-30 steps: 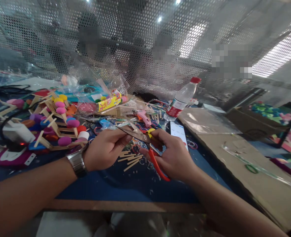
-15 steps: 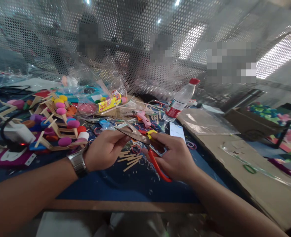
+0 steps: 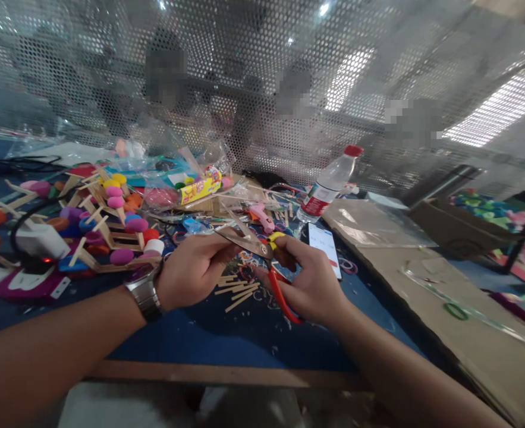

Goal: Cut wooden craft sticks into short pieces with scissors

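My right hand [image 3: 309,273] is wrapped round a pair of scissors [image 3: 284,300] with a red handle. A small yellow piece [image 3: 274,239] shows at its fingers; whether it belongs to the scissors I cannot tell. The metal blades point left, towards my left hand [image 3: 195,267], and stand somewhat apart. That hand is closed in a pinch beside the blades, with a metal watch [image 3: 145,291] on its wrist. Whatever lies between its thumb and finger is hidden. Cut wooden sticks [image 3: 239,291] are scattered on the blue tabletop below.
Small wooden frames with coloured discs [image 3: 122,232] crowd the left side, near a purple box with a white plug [image 3: 43,241]. Behind my hands are a pink glue gun [image 3: 262,217], a bottle [image 3: 324,193] and a phone [image 3: 323,244]. Cardboard [image 3: 405,279] lies to the right.
The view has shifted slightly, so the table things sit a little farther right and lower. My right hand with the scissors has come slightly closer to my left hand.
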`<state>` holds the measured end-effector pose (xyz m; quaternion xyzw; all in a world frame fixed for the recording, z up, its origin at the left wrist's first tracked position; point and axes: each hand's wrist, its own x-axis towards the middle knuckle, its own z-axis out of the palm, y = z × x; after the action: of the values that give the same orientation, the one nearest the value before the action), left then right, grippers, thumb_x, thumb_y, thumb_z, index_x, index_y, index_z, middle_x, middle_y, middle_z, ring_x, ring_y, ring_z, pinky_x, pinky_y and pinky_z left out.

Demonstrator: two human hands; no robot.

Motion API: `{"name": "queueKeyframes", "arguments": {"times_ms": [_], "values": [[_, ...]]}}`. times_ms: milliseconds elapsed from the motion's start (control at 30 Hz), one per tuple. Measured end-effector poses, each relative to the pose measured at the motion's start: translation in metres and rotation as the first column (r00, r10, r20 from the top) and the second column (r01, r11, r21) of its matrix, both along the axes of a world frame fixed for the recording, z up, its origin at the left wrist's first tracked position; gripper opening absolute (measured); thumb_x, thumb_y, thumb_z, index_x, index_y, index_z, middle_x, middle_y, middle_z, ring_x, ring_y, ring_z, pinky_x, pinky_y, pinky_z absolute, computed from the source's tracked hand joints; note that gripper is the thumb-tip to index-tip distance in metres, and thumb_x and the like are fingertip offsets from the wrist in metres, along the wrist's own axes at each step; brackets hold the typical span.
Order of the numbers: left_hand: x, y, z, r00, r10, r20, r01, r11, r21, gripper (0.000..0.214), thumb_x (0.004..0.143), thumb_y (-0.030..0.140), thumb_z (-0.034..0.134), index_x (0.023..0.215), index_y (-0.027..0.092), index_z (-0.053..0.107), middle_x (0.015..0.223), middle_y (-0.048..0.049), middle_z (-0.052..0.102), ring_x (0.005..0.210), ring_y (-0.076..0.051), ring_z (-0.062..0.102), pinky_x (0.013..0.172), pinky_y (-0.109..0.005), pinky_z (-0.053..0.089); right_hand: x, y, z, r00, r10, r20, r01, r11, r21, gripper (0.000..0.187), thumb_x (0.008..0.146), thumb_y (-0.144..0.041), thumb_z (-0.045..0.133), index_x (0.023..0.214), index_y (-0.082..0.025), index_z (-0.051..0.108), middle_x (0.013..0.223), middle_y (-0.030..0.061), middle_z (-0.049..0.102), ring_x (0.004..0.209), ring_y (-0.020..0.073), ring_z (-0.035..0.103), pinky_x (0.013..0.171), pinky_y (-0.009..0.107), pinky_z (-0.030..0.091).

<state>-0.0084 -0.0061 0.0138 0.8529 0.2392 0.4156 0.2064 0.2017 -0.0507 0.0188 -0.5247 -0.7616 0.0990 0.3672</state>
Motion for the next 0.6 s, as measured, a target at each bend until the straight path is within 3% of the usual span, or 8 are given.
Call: {"name": "queueKeyframes", "arguments": {"times_ms": [200, 400, 600], "values": [[0.0009, 0.0000, -0.0003, 0.998, -0.038, 0.047, 0.036, 0.999, 0.027, 0.024, 0.098, 0.016, 0.044, 0.101, 0.018, 0.068, 0.094, -0.0049, 0.073, 0.086, -0.016, 0.068, 0.078, -0.026, 0.052, -0.0002, -0.0019, 0.0028, 0.999, 0.032, 0.015, -0.032, 0.999, -0.007, 0.031, 0.077, -0.039, 0.069, 0.075, -0.022, 0.043, 0.066, -0.0040, 0.043, 0.058, 0.0122, 0.038, 0.054, 0.025, 0.033], [0.0000, 0.0000, 0.0012, 0.993, -0.108, -0.037, 0.108, 0.994, 0.016, 0.029, 0.098, 0.013, 0.040, 0.106, 0.019, 0.068, 0.093, -0.0053, 0.071, 0.087, -0.017, 0.065, 0.082, -0.030, 0.052, 0.0016, -0.0018, 0.0018, 0.997, 0.050, 0.056, -0.051, 0.998, 0.021, 0.031, 0.077, -0.038, 0.069, 0.079, -0.022, 0.043, 0.072, -0.0019, 0.045, 0.062, 0.0138, 0.039, 0.058, 0.027, 0.035], [-0.0007, -0.0009, 0.0035, 0.994, -0.104, -0.039, 0.105, 0.994, 0.036, 0.027, 0.098, 0.015, 0.040, 0.097, 0.020, 0.066, 0.090, -0.0052, 0.069, 0.080, -0.018, 0.062, 0.074, -0.030, 0.049, 0.0002, -0.0024, 0.0025, 0.996, 0.084, 0.007, -0.084, 0.996, -0.032, 0.030, 0.076, -0.033, 0.071, 0.078, -0.023, 0.042, 0.070, -0.0030, 0.042, 0.062, 0.0147, 0.038, 0.057, 0.029, 0.033]]}}
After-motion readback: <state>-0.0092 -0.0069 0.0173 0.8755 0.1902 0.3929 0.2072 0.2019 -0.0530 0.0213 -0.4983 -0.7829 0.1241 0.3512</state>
